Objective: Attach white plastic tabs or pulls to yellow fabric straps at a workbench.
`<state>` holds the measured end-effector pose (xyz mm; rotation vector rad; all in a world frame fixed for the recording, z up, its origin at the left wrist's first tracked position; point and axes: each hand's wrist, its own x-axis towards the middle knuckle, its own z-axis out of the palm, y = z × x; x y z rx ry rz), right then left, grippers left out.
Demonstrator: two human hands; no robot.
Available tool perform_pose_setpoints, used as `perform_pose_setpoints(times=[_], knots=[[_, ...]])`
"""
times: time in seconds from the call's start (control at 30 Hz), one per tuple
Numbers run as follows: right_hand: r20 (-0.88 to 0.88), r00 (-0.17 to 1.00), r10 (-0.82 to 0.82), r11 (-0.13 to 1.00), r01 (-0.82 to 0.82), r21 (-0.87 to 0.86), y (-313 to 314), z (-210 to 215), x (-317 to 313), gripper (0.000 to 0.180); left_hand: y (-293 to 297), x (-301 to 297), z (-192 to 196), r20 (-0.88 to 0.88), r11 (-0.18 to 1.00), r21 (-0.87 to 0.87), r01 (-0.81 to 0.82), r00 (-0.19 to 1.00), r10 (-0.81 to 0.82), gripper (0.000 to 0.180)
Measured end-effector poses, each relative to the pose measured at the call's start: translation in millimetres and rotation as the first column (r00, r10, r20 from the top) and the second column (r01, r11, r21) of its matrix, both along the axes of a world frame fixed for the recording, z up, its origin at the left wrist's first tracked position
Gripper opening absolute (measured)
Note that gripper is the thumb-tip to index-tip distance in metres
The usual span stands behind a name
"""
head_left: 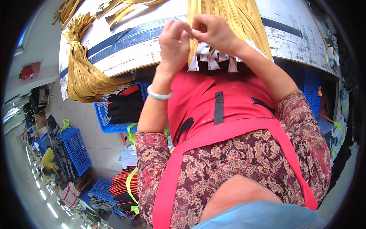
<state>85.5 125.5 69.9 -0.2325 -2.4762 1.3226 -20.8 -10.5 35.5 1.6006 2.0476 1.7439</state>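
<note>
head view: at twelve o'clock, flat golden-yellow fabric straps [246,23] with white ends [193,64] overhang the scuffed white table [288,46], probably light and limp, best held near those ends; left hand [174,42] and right hand [217,34] curl their fingers, any pinch unclear.

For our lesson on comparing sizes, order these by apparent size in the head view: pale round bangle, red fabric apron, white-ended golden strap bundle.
1. Red fabric apron
2. White-ended golden strap bundle
3. Pale round bangle
</note>
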Motion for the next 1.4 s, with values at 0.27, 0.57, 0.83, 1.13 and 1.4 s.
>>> perform_pose_setpoints(times=[0.27,0.57,0.83,1.13,1.4], knots=[[-0.309,0.95,-0.036,0.989,0.078,0.125,10,-18,1,0.007,-12,-1,21,0.531,0.981,0.095,0.171,0.824,-0.195,0.034],[-0.108,0.991,-0.074,0.908,0.022,-0.419,-7,-4,17,0.014,-20,-14,11,0.093,0.974,-0.071,0.216,0.973,-0.21,0.012],[0.023,0.998,-0.05,0.959,0.054,-0.278,12,-5,29,0.016,-20,-7,4,-0.095,0.991,-0.093,0.092,0.99,-0.101,0.011],[0.15,0.985,-0.09,0.996,0.093,-0.014,26,-3,55,0.022,-60,-23,-22,0.026,0.974,-0.139,-0.179,0.983,0.184,0.015],[0.097,0.991,0.097,0.929,-0.125,0.348,8,-15,18,0.015,-10,26,-56,0.041,0.936,-0.347,-0.055,0.996,0.074,0.02]])
